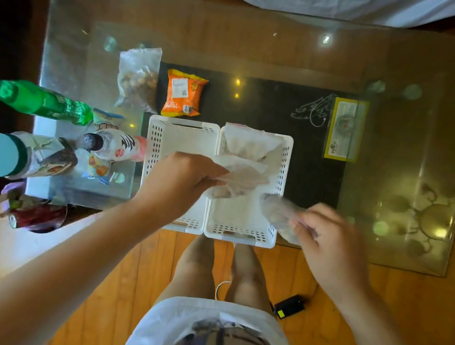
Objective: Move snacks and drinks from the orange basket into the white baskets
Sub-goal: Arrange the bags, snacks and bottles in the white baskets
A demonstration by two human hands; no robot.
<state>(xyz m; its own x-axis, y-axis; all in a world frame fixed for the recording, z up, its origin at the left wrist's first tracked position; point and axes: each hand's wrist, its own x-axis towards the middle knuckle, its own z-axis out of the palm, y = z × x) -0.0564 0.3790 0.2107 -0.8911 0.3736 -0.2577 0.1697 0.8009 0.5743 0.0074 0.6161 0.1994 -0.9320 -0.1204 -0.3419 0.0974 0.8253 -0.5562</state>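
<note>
Two white baskets stand side by side at the glass table's near edge: the left basket (181, 136) and the right basket (239, 232). One clear snack bag (247, 142) lies in the far end of the right basket. My left hand (181, 180) reaches across the left basket and grips a second clear snack bag (243, 178) over the right basket. My right hand (330, 239) holds a third clear bag (277, 214), blurred, at the right basket's right rim. No orange basket shows.
An orange snack packet (183, 94) and a clear bag of nuts (141, 79) lie behind the baskets. A green bottle (42, 101), a white bottle (110, 144) and a teal-lidded jar (16, 156) stand at left. A yellow-edged card (345, 129) sits at right.
</note>
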